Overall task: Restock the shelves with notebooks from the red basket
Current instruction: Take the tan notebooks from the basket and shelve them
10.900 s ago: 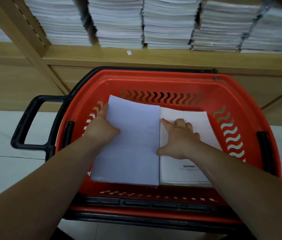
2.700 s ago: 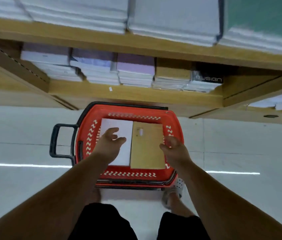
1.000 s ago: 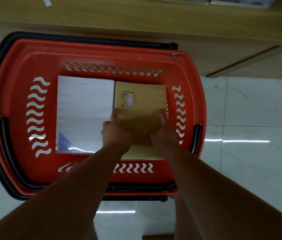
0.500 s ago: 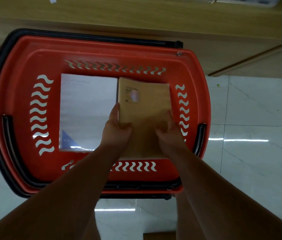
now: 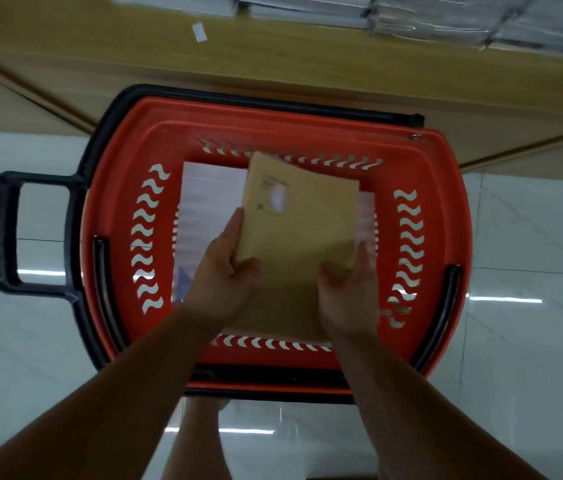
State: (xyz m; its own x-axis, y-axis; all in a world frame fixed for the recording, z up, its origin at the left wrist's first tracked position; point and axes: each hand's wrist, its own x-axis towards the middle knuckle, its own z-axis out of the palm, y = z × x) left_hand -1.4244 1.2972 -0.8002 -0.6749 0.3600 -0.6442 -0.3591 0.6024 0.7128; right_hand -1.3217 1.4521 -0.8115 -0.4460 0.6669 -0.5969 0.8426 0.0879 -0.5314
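On a pale tiled floor (image 5: 532, 237) below a wooden shelf (image 5: 307, 53) of stacked notebooks, my left hand (image 5: 219, 285) and right hand (image 5: 349, 292) clasp a brown notebook (image 5: 299, 230) lifted above the red basket (image 5: 429, 168), a white notebook (image 5: 207, 209) left inside; next, I judge, raise it onto the shelf.

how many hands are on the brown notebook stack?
2. Left hand grips the stack's near-left corner; right hand grips its near-right corner, above the basket.
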